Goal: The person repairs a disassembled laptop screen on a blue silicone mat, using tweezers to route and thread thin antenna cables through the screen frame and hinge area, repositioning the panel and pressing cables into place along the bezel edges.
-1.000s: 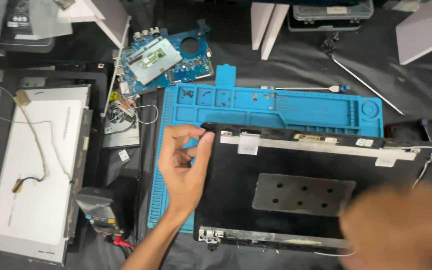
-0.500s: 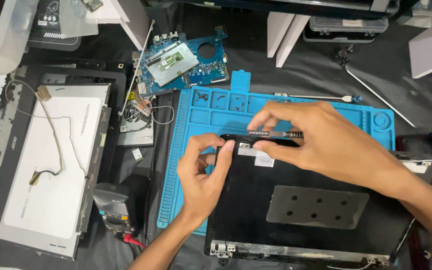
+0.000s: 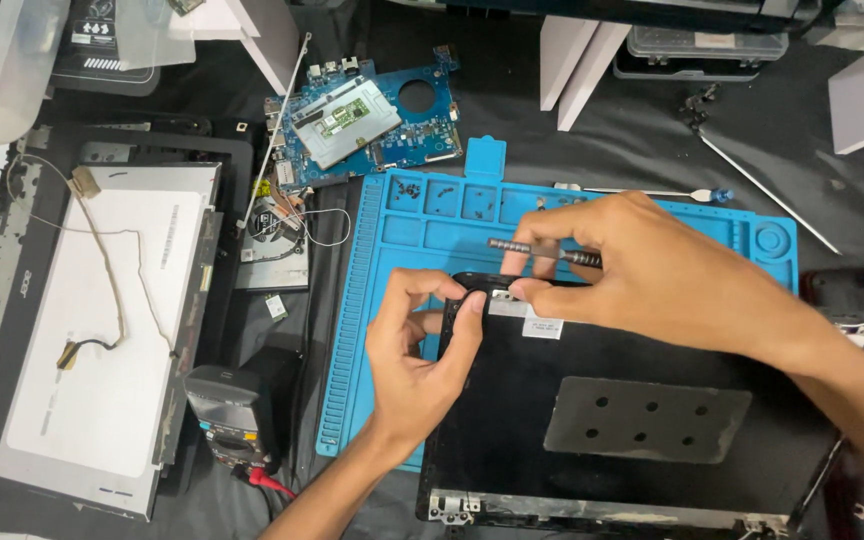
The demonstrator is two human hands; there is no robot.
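Observation:
A black laptop lid shell (image 3: 512, 430) lies on a blue silicone work mat (image 3: 422, 225), with a grey perforated patch (image 3: 647, 418) on its inside. My left hand (image 3: 417, 350) pinches the shell's top left corner between thumb and fingers. My right hand (image 3: 642, 275) reaches in from the right and holds a slim metal screwdriver (image 3: 542, 250) lying sideways across its fingers, with its fingertips resting on the shell's top edge near a white sticker (image 3: 542, 325).
A blue circuit board (image 3: 362, 125) sits behind the mat. A bare screen panel (image 3: 112, 330) with a loose cable lies at left, a black multimeter (image 3: 227, 410) beside it. A thin metal rod (image 3: 767, 195) and a clear parts box (image 3: 707, 45) are at the back right.
My right hand came in from the lower right, blurred a second ago, and now rests over the shell's top edge with the screwdriver. The left hand stayed at the corner.

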